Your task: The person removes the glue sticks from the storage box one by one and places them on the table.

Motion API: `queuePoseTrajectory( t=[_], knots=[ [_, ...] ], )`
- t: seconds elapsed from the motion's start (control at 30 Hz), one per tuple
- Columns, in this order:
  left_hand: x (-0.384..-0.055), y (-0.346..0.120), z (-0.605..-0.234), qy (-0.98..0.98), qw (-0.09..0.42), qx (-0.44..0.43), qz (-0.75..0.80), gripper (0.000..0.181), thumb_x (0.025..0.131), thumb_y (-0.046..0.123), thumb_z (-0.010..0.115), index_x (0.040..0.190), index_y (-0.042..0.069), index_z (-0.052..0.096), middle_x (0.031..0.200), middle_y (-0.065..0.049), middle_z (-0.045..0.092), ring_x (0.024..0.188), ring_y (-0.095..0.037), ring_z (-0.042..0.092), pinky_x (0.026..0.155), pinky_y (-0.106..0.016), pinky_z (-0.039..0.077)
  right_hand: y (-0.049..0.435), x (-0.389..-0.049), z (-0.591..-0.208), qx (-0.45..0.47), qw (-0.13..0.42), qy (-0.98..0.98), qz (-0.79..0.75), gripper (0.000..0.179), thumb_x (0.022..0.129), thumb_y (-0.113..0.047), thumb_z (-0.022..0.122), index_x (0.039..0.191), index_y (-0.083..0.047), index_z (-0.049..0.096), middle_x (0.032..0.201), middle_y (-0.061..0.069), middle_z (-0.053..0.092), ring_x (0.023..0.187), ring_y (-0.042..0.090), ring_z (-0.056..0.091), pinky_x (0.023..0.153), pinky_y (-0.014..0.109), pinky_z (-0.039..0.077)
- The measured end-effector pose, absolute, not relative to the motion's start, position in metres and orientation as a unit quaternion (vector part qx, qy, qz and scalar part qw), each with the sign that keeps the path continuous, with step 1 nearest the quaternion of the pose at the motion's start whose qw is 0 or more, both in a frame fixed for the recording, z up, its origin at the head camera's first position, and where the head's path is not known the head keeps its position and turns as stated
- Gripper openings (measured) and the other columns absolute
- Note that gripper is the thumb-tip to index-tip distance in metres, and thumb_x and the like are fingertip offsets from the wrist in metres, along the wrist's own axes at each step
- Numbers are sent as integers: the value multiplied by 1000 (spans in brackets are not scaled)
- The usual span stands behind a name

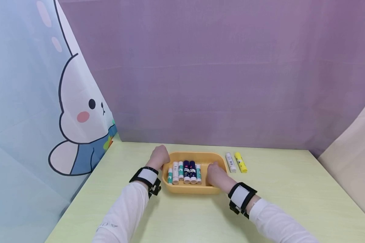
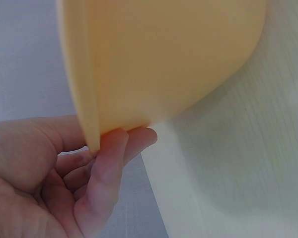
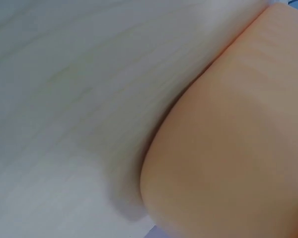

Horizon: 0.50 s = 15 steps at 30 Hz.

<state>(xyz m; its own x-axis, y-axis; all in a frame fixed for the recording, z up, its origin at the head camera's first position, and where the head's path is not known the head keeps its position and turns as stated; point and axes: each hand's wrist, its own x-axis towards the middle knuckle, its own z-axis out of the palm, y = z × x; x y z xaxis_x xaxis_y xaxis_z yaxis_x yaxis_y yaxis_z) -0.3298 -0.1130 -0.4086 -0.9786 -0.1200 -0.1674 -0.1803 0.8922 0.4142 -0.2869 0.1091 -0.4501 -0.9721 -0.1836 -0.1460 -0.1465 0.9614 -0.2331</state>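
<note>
Fingers (image 2: 105, 163) of the left hand (image 1: 159, 157) are curling up against the tray (image 1: 197, 158) from outside, the tips pressing its left wall just under the rim, so this hand is gripping the tray's left end. In the left wrist view the orange wall is filling most of the frame, with the pale table (image 2: 248, 148) beside it.

Moving right, the tray is sitting on the table near the middle, close to the purple backdrop (image 1: 219, 67). Inside it six glue sticks (image 1: 184, 172) are lying side by side, filling the left part; the right part is partly hidden.

The right hand (image 1: 216, 175) is reaching over the tray's near right corner, fingers dipping inside. Whether they are gripping the wall, pinching a stick or just resting there, I cannot tell; the right wrist view is showing only the tray's outer wall and table.

Further right, a white stick (image 1: 230, 162) and a yellow stick (image 1: 240, 162) are lying on the table just beside the tray, apart from both hands.

By my judgement, sticks are being gathered into the tray while the left hand is steadying it. The next move is probably calling for the right hand to come out and take the white stick, the nearer one.
</note>
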Motion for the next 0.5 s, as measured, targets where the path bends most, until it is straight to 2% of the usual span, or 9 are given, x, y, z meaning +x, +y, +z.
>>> queuePoseTrajectory(
  t=[0.13,0.27,0.37,0.5],
  knots=[
    [-330,-114,-408,969,69,-74,225,10,84,1,59,92,-6,61,77,-18,64,43,-19,61,37,-26,51,111,-290,-445,-82,74,985,-134,38,85,-7,62,118,9,52,110,19,50,65,19,53,53,25,52],
    [-332,-115,-407,968,74,-75,226,12,84,0,58,94,-6,61,80,-18,64,44,-19,61,37,-27,51,112,-292,-435,-76,69,979,-174,48,82,-9,67,125,6,50,123,20,47,76,19,56,62,26,55],
    [-333,-114,-408,969,76,-78,223,13,84,1,58,95,-6,61,80,-18,64,44,-19,62,38,-26,51,113,-291,-429,-81,53,978,-188,51,81,-12,70,125,4,51,127,20,48,87,21,56,74,31,57],
    [-333,-113,-409,969,76,-77,221,13,84,1,58,95,-6,61,81,-18,64,44,-19,62,38,-26,51,115,-291,-423,-89,35,970,-223,53,81,-15,73,126,1,51,125,17,50,98,24,55,87,38,54]
  ],
)
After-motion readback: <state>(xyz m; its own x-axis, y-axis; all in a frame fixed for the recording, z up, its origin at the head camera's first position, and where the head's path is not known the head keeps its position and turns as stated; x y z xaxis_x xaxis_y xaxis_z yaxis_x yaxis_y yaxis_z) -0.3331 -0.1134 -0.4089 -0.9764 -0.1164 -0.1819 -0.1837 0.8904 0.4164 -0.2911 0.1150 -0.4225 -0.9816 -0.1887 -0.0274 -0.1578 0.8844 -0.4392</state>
